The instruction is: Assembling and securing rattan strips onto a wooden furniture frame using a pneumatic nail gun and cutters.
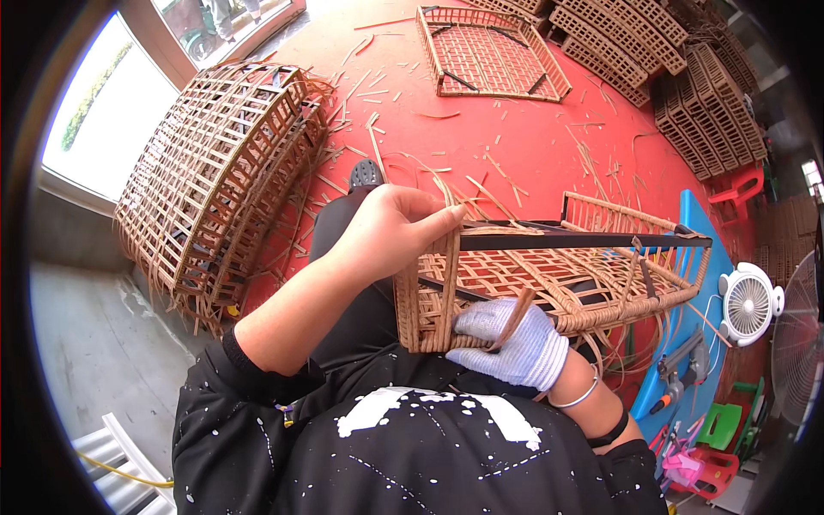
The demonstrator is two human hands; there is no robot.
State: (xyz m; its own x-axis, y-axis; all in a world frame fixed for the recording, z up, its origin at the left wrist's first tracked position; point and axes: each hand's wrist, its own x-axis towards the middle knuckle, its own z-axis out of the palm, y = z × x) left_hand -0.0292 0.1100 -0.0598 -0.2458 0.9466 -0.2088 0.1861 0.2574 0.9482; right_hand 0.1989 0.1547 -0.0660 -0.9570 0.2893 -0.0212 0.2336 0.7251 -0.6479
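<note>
A shallow rectangular basket [566, 296] of woven brown rattan with black frame bars rests across my lap. My bare left hand [390, 227] is at its upper left corner, thumb and fingers pinched on a flat rattan strip [450, 275] that runs down the corner. My right hand [513, 343], in a pale knitted glove, grips the basket's near rim. A short brown strip end [518, 318] sticks up by its fingers. Loose strands hang from the basket's right side.
Unfinished baskets with frayed ends [223, 163] are stacked at the left. Another basket [493, 56] lies on the red floor [412, 137] among scattered strip offcuts. Stacked baskets [712, 107] fill the far right. A white fan [749, 302] and pliers-like tools [682, 373] sit by the blue table [657, 403].
</note>
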